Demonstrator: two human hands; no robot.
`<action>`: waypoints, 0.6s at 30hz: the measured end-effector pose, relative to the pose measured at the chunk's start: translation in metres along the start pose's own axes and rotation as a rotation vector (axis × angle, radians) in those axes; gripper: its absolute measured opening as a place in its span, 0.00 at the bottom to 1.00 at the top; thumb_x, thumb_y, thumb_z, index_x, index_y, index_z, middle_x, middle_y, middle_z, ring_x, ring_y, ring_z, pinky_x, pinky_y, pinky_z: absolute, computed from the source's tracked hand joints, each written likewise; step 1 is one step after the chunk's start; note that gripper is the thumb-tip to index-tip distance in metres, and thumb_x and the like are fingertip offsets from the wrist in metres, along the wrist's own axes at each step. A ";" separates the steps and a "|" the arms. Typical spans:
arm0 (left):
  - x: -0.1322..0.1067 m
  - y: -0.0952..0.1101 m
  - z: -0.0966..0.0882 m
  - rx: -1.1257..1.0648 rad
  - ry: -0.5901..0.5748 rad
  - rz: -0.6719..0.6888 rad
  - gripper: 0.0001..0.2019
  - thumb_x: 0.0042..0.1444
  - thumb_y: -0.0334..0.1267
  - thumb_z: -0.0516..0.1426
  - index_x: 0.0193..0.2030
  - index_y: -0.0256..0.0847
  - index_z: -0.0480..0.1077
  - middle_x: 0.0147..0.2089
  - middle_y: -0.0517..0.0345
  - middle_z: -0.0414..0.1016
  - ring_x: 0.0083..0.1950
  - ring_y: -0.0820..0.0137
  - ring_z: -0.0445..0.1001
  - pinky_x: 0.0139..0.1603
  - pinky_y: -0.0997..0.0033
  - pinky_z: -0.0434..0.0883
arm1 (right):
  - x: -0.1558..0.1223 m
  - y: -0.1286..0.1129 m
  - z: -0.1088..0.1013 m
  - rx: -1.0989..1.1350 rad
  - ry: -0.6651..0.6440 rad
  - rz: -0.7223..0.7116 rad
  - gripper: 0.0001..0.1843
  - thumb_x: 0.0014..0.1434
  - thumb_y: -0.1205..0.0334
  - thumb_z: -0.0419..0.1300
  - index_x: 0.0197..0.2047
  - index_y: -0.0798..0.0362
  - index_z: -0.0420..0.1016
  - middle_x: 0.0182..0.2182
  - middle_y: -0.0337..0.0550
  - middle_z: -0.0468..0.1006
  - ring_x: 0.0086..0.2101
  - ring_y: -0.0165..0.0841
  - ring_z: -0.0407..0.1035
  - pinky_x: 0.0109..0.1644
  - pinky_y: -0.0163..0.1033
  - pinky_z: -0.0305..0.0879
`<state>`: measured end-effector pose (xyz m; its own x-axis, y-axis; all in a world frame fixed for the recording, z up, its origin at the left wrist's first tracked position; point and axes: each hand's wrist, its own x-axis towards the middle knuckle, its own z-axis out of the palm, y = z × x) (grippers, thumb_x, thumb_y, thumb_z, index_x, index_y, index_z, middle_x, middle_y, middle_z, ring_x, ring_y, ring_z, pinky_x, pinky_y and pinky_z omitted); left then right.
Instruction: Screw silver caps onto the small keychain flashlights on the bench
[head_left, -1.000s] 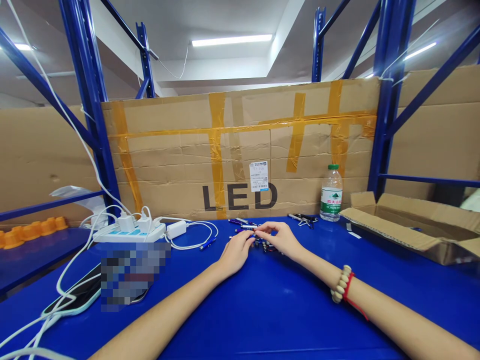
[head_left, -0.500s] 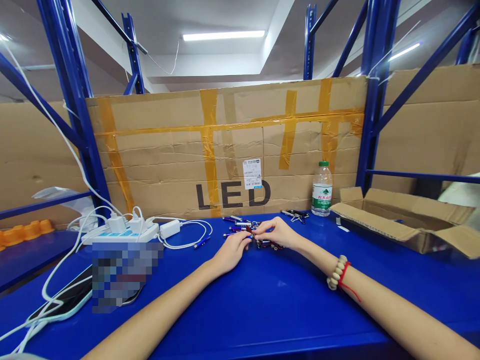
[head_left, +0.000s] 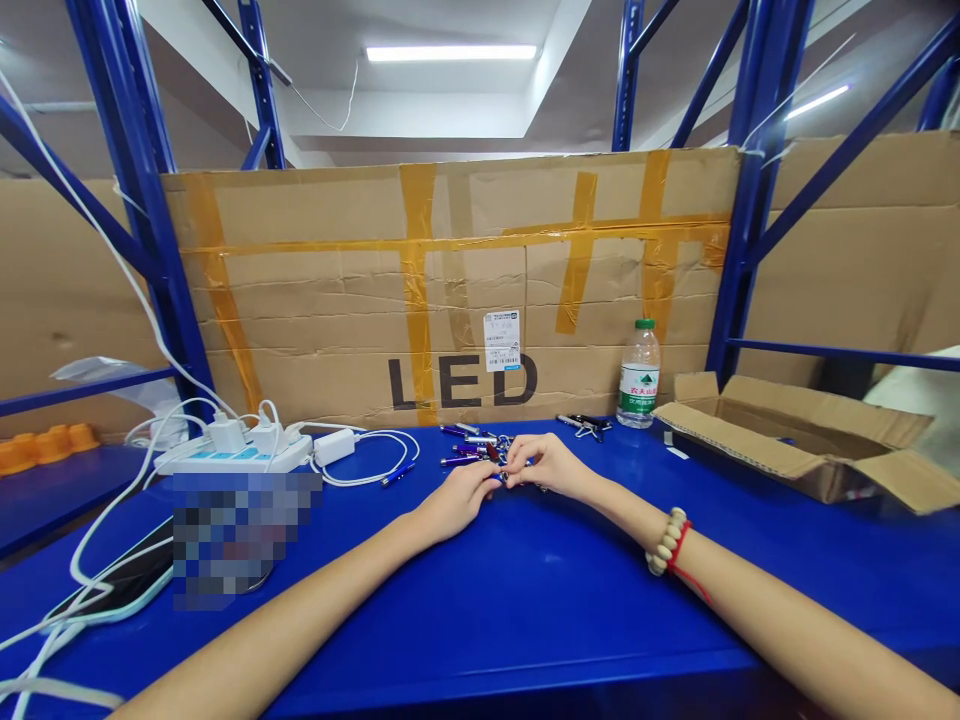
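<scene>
On the blue tabletop, my left hand is closed in a pinch, with the end of a small blue pen-like stick at its fingertips. My right hand meets it from the other side, thumb and fingers pinching a small silver metal clasp at the stick's end. Just behind the hands lies a pile of shiny blue, purple and silver pen-like sticks with metal clasps. My right hand partly covers the pile. A beaded bracelet and red cord circle my right wrist.
Several dark and silver sticks with clasps lie near a water bottle. An open cardboard box stands right. At left are a power strip, white cables, a phone and a lone blue stick. A cardboard panel closes the back.
My right hand has come slightly lower and closer to my left fingertips, and its fingers are more curled. The whole view has shifted a little.
</scene>
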<state>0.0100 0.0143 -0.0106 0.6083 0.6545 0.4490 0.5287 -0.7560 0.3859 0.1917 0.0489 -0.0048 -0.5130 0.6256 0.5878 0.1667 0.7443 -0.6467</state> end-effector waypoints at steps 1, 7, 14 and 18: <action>0.000 0.000 0.000 -0.008 0.009 -0.001 0.12 0.59 0.32 0.44 0.40 0.39 0.68 0.34 0.56 0.71 0.35 0.71 0.68 0.40 0.72 0.66 | 0.000 -0.001 0.000 -0.019 0.005 -0.013 0.16 0.38 0.50 0.66 0.18 0.54 0.74 0.23 0.41 0.72 0.26 0.29 0.66 0.31 0.35 0.64; 0.001 -0.003 0.003 0.011 0.065 0.014 0.11 0.58 0.31 0.46 0.40 0.39 0.69 0.39 0.53 0.74 0.40 0.67 0.71 0.44 0.70 0.67 | -0.001 -0.005 0.002 -0.071 0.014 -0.028 0.15 0.42 0.52 0.65 0.17 0.55 0.72 0.21 0.41 0.72 0.25 0.30 0.65 0.30 0.35 0.62; -0.001 -0.007 0.003 0.044 0.161 0.003 0.12 0.58 0.33 0.48 0.43 0.39 0.71 0.44 0.51 0.75 0.45 0.65 0.72 0.47 0.67 0.67 | 0.000 -0.009 0.009 -0.100 0.084 0.077 0.10 0.45 0.60 0.63 0.18 0.56 0.70 0.21 0.40 0.71 0.24 0.28 0.65 0.30 0.35 0.61; -0.001 -0.009 0.004 0.085 0.207 -0.027 0.12 0.58 0.32 0.49 0.43 0.38 0.71 0.43 0.51 0.75 0.44 0.65 0.72 0.48 0.67 0.67 | 0.001 -0.010 0.012 -0.048 0.115 0.176 0.10 0.43 0.60 0.63 0.18 0.57 0.69 0.20 0.39 0.71 0.21 0.27 0.64 0.27 0.33 0.61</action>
<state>0.0071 0.0202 -0.0177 0.4629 0.6536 0.5988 0.5969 -0.7292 0.3345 0.1791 0.0390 -0.0035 -0.3737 0.7674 0.5210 0.2866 0.6298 -0.7220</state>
